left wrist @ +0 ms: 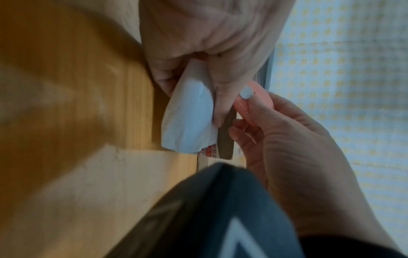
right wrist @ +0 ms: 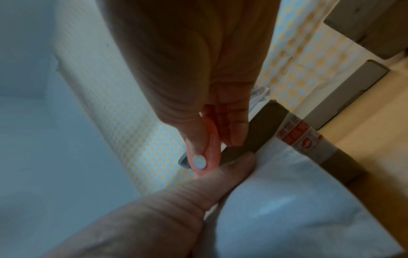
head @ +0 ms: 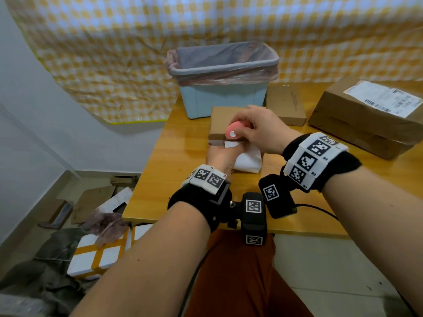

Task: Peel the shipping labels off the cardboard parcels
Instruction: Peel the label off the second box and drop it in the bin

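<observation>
A flat cardboard parcel (head: 220,120) lies mid-table. Its white shipping label (head: 248,160) is lifted and curled back toward me, with my left hand (head: 225,149) pinching it between thumb and fingers. The left wrist view shows that pinch on the label (left wrist: 189,118). My right hand (head: 242,133) grips a pink scraper-like tool (head: 233,132) with a white button, its tip down at the parcel's near edge where the label lifts. In the right wrist view the tool (right wrist: 209,148) sits beside red-printed tape (right wrist: 298,134) on the parcel. The tool's tip is hidden.
A pale blue bin (head: 224,97) with a plastic liner stands behind the parcel. A small flat box (head: 286,104) and a large parcel (head: 357,124) bearing a white label (head: 384,98) sit at the right. Boxes and scraps litter the floor (head: 96,236) left of the table (head: 178,179).
</observation>
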